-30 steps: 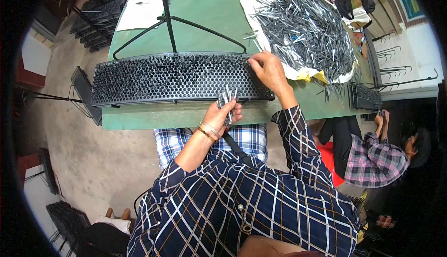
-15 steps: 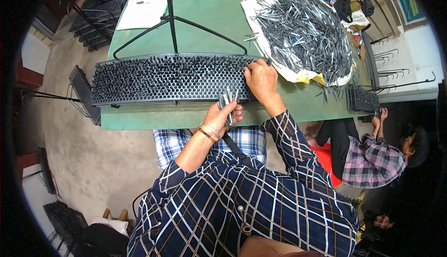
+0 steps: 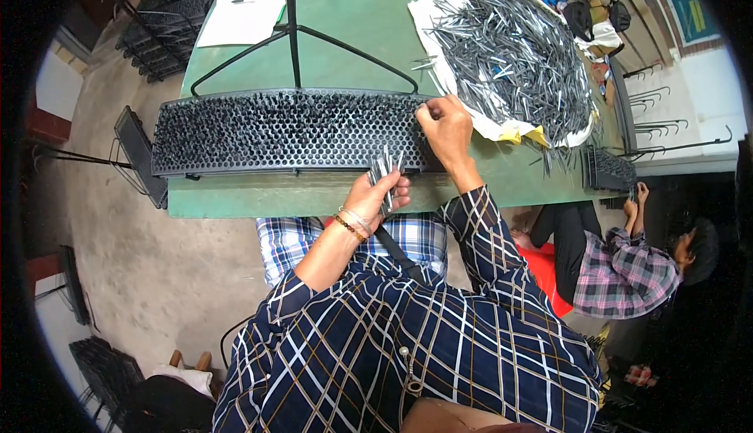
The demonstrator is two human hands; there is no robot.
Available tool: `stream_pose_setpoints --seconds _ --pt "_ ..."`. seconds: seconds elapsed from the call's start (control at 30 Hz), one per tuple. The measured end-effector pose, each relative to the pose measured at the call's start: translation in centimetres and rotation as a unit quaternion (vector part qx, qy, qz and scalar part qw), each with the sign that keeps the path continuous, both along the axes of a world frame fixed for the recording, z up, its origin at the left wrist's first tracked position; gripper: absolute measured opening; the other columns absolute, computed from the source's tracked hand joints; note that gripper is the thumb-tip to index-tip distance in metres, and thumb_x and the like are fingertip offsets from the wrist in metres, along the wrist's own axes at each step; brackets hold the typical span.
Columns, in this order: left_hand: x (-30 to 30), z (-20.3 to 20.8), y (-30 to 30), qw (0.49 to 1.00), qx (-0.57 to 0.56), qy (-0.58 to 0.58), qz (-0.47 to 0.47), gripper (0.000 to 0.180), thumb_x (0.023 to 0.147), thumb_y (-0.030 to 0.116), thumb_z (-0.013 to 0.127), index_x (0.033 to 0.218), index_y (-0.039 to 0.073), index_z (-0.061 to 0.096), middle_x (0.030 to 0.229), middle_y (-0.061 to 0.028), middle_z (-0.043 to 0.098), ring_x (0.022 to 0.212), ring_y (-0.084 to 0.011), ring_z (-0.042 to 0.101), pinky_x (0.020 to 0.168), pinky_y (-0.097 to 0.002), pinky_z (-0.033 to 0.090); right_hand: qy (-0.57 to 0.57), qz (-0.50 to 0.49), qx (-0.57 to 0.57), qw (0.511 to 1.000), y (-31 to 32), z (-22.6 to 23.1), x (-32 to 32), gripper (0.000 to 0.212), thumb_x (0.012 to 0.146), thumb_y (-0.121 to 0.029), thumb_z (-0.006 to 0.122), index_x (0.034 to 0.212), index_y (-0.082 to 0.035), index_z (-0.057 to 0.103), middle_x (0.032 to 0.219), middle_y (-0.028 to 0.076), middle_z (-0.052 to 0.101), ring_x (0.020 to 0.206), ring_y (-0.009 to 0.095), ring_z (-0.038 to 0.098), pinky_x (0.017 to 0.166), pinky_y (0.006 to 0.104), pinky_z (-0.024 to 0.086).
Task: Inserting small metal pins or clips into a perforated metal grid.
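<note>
A bunch of thin grey strips (image 3: 383, 168) is clamped in the fingers of the left hand (image 3: 365, 200), just in front of a long black board (image 3: 337, 158) full of holes, laid along the near edge of the green table (image 3: 361, 9). The right hand (image 3: 448, 131) is bent over the board's right end, but whether its fingertips are pinched together cannot be told, while more strips are heaped (image 3: 518, 64) on a white sheet (image 3: 426, 19) beyond it to the right
</note>
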State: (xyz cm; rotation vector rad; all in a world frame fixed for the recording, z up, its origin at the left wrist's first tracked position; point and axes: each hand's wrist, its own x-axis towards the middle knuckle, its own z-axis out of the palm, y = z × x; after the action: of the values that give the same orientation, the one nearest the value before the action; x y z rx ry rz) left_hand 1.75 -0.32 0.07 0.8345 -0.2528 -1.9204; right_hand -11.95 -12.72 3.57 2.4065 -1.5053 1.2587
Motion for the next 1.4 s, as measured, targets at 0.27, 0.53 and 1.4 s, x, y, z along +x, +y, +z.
stream_pose_setpoints --seconds 0.27,0.53,1.4 --pt "-0.5 -0.1 -0.3 1.000 0.002 -0.011 -0.014 0.019 0.089 0.017 0.057 0.099 0.001 0.056 0.088 -0.0068 0.061 0.077 -0.0141 0.061 0.066 -0.0283 0.055 -0.229 0.011 0.088 0.969 -0.1 1.0 -1.8 0.010 0.079 -0.007 0.066 0.077 0.002 0.062 0.071 0.001 0.054 0.055 0.004 0.043 0.049 0.0199 0.034" --pt "-1.0 -0.3 0.2 1.000 -0.006 -0.019 -0.015 0.018 0.088 0.013 0.059 0.101 0.001 0.056 0.094 -0.0099 0.062 0.082 -0.0166 0.062 0.071 -0.0293 0.056 -0.236 0.034 0.119 0.964 0.6 -0.5 -1.8 0.013 0.078 -0.011 0.068 0.078 0.001 0.063 0.073 0.003 0.057 0.053 0.007 0.046 0.049 0.0218 0.036" --pt "-1.0 -0.1 0.6 1.000 -0.003 -0.029 0.000 0.017 0.086 0.008 0.060 0.102 0.003 0.056 0.098 -0.0106 0.063 0.087 -0.0181 0.063 0.071 -0.0293 0.056 -0.104 0.072 0.073 0.989 1.3 -1.3 -1.4 0.008 0.074 -0.007 0.066 0.078 -0.002 0.063 0.078 0.010 0.059 0.069 0.029 0.059 0.061 0.0367 0.046"
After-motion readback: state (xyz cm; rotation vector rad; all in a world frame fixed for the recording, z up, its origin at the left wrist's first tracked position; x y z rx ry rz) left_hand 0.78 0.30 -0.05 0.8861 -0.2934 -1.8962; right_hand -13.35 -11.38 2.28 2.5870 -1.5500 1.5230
